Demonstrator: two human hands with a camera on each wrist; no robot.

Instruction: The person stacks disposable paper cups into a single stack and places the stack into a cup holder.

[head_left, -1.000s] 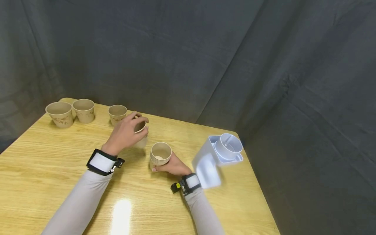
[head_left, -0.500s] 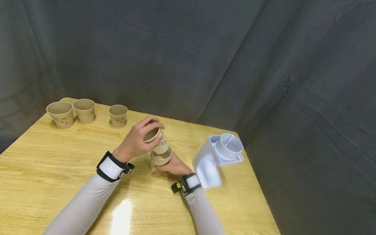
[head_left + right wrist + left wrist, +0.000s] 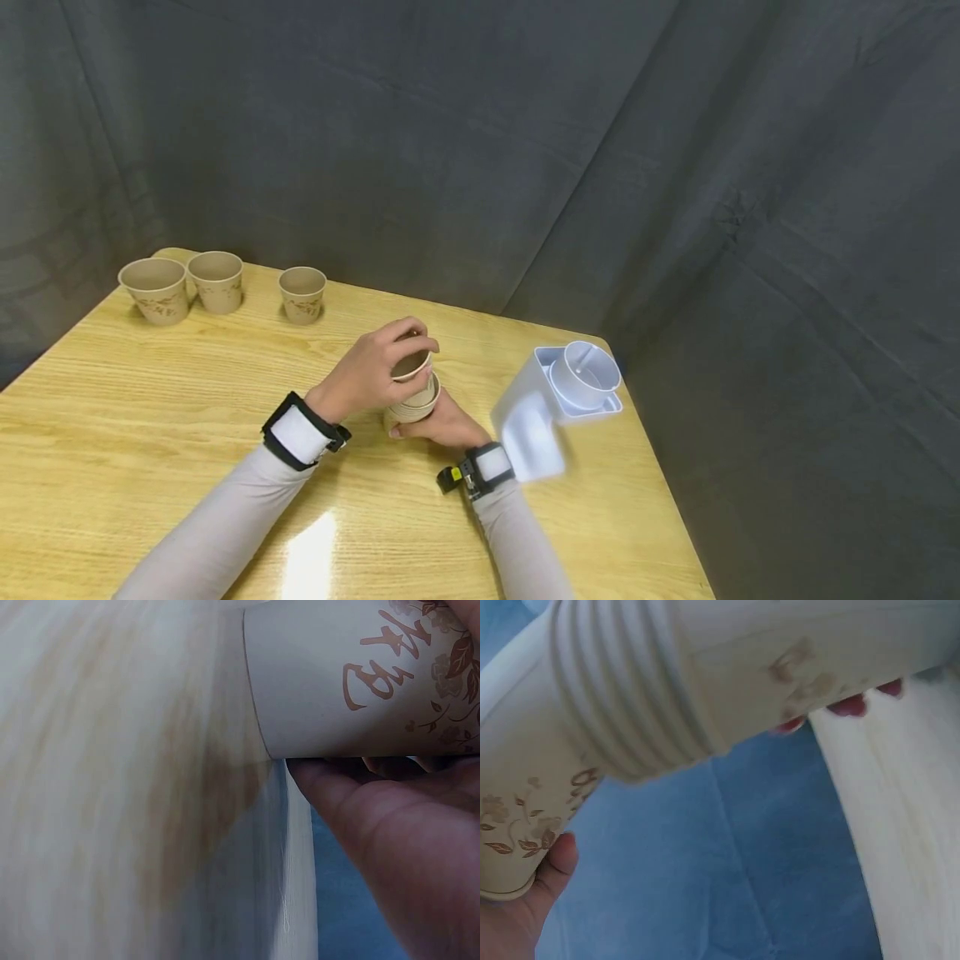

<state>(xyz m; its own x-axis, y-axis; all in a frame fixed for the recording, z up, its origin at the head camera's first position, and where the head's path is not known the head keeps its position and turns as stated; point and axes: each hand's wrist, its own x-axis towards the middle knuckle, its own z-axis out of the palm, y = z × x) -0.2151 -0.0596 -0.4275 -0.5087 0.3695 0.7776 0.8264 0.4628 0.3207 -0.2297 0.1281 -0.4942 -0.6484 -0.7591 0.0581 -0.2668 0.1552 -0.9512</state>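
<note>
1. A stack of paper cups [image 3: 408,408] stands on the wooden table [image 3: 150,400], near its right side; a single paper cup [image 3: 414,369] sits partly nested in the stack's top.
2. The left hand [image 3: 372,372] curls its fingers over that cup's rim from above.
3. The right hand [image 3: 444,423] wraps around the stack's base.
4. A white dispenser [image 3: 558,400] at the right holds 1 white cup.
5. 3 empty cups [image 3: 217,282] stand at the far left.
</note>
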